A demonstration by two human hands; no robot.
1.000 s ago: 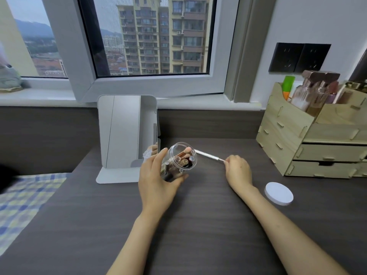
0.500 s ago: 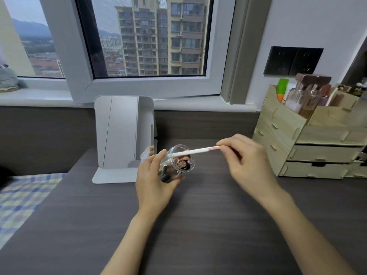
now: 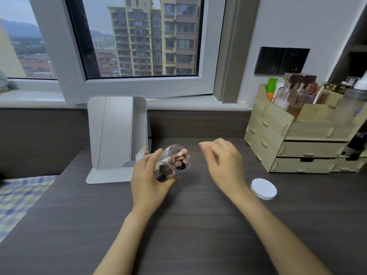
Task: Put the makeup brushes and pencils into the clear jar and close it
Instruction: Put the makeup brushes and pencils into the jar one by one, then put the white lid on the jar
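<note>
My left hand (image 3: 148, 180) grips the clear jar (image 3: 175, 160), tilted with its open mouth facing right and up, just above the dark desk. Several brushes and pencils (image 3: 177, 160) with rose-gold ends lie inside it, and a white pencil tip shows at the mouth. To the right of the jar my right hand (image 3: 223, 160) hovers, blurred, fingers apart and holding nothing. The jar's white round lid (image 3: 264, 189) lies flat on the desk to the right of my right wrist.
A folding white mirror (image 3: 117, 133) stands behind the jar at the desk's back left. A wooden drawer organizer (image 3: 297, 141) with bottles fills the back right. A checked cloth (image 3: 17, 199) lies off the desk's left edge. The window sill runs behind.
My right hand slid the white pencil into the jar, let go and drew back to the right. The left hand kept the jar tilted in place.
</note>
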